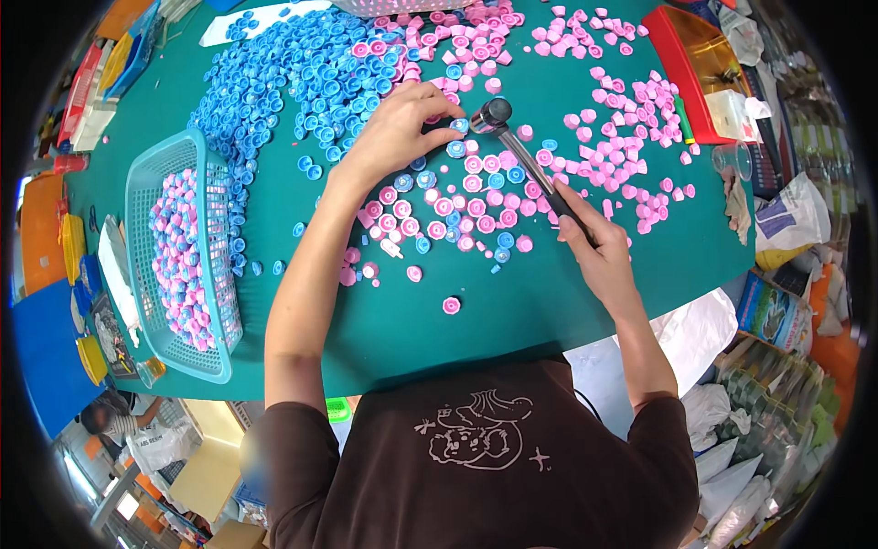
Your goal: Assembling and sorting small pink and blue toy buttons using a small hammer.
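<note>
My right hand (590, 233) is wrapped round the dark handle of a hammer (535, 169). The hammer's round metal head lies just right of my left fingertips. Between the thumb and forefinger of my left hand (398, 128) is a small blue plastic cap (460, 125), partly hidden by the fingers. Right below it on the green table (512, 320) sits another blue cap (455, 148). Loose pink caps (473, 165) and a few blue ones lie scattered under and around the hammer, many with their hollow side up.
A large heap of blue caps (274, 82) spreads at the far left, with pink caps (631, 137) at the right. On the left stands a light-blue basket (219, 274) of joined pink-and-blue pieces. A red bin (677, 64) and a clear cup (732, 162) are at the right edge.
</note>
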Motion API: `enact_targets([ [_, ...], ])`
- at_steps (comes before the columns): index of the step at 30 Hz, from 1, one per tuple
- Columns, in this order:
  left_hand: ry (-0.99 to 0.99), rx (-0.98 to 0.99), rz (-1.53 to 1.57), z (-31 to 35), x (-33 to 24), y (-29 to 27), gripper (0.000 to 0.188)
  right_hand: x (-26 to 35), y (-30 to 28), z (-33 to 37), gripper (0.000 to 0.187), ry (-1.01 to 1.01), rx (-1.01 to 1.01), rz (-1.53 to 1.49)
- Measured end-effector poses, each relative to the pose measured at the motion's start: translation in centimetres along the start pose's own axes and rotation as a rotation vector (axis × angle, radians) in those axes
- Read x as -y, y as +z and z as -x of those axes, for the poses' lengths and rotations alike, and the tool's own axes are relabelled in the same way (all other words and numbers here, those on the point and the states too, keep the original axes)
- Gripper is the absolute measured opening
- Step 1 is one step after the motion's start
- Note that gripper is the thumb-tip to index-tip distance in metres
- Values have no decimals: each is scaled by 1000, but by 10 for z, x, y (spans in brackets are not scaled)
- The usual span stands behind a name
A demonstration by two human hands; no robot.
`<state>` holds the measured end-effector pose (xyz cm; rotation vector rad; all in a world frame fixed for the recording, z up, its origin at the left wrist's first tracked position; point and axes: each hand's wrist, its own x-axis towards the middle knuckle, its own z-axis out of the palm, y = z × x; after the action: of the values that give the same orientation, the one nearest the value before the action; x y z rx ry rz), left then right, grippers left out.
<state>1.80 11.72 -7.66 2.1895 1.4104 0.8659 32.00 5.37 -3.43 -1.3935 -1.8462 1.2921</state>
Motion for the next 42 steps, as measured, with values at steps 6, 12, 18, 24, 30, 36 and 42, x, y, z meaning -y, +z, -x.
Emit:
enact_targets([
  [6, 20, 46, -7, -3, 0, -5, 24, 0, -2, 0, 41, 2, 5, -15],
  [12, 18, 73, -24, -5, -2, -8, 26, -7, 2, -2, 40, -68, -17, 30],
  [18, -25, -51, -37, 1, -1, -35, 26, 15, 3, -10, 39, -259, -94, 126],
  [24, -459, -476, -36, 39, 16, -87, 16, 11, 3, -22, 40, -177, 36, 233],
  [30, -400, -159, -240, 74, 32, -88, 14, 13, 6, -20, 40, -123, -18, 53],
  [36, -420, -182, -401, 70, 25, -67, 18, 19, -1, -15, 40, 12, 0, -46],
  [42, -456, -262, -438, 73, 34, -64, 23, 2, 2, -12, 41, -47, 7, -21],
])
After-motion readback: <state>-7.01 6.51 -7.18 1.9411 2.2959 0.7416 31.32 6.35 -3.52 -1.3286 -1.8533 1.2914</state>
